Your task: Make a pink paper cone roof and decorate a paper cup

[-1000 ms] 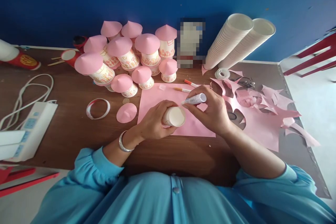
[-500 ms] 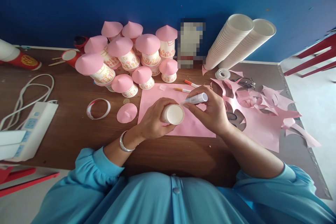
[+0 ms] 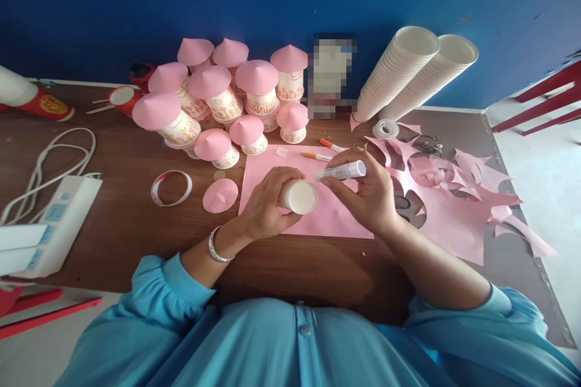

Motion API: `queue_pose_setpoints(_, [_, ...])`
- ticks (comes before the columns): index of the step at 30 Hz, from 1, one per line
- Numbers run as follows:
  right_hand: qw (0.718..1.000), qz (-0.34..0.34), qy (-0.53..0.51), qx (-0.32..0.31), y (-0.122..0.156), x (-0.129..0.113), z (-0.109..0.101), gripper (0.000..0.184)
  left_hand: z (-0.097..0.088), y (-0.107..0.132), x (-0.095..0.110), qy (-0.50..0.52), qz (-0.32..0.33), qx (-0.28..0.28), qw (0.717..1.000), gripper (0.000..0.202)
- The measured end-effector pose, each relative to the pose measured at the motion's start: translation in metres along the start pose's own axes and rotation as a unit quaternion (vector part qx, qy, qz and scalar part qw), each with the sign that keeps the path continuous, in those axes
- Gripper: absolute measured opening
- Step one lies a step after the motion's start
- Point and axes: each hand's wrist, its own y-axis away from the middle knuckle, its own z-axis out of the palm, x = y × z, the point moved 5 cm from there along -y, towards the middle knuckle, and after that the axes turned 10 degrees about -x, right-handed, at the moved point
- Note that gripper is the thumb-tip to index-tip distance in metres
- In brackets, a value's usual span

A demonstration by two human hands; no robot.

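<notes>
My left hand [image 3: 271, 204] is wrapped round a small white paper cup [image 3: 302, 196], its round end tilted up toward me. In my right hand [image 3: 367, 192] is a white glue stick [image 3: 344, 170], gripped between thumb and fingers. Its tip points left and stops just short of the cup, apart from it. Beneath both hands lies a pink paper sheet [image 3: 345, 221]. A pink paper cone [image 3: 220, 196] rests on the table left of my left hand. Behind the sheet lie an orange-capped marker [image 3: 331, 145] and a brown-and-white marker [image 3: 316, 156].
Several drawn-on cups with pink cone roofs [image 3: 256, 81] stand at the back left. Two tall stacks of paper cups [image 3: 399, 72] lean against the blue wall. Pink scraps [image 3: 476, 172] and a tape roll [image 3: 385, 129] lie right. Left are a tape ring [image 3: 171, 188] and a power strip [image 3: 66, 217].
My right hand and the glue stick have drawn slightly right, away from the cup. The cup in my left hand is nearly where it was.
</notes>
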Motion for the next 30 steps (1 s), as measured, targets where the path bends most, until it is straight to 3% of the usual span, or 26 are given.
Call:
queue_pose_setpoints(6, [0.996,-0.084,0.002,-0.013,0.001,-0.012,0.002,0.020,0.003,-0.001,0.000,0.005,-0.006,-0.008,1.000,0.057])
queue_pose_setpoints(12, [0.999,-0.027,-0.031,0.001,0.002,-0.004,0.000,0.019,0.001,-0.001,0.000,-0.006,-0.025,-0.009,1.000,0.057])
queue_pose_setpoints(16, [0.996,-0.040,-0.079,-0.026,0.007,-0.013,0.005,0.025,0.002,-0.001,-0.001,-0.034,-0.033,0.006,0.999,0.057])
queue_pose_setpoints(23, [0.998,-0.035,-0.060,-0.002,0.006,-0.014,0.014,0.021,0.008,0.004,-0.003,-0.091,-0.026,-0.009,0.995,0.059])
queue_pose_setpoints(30, [0.995,-0.062,-0.048,-0.053,0.008,-0.022,0.018,0.019,0.010,0.004,-0.006,-0.087,-0.039,-0.031,0.995,0.053])
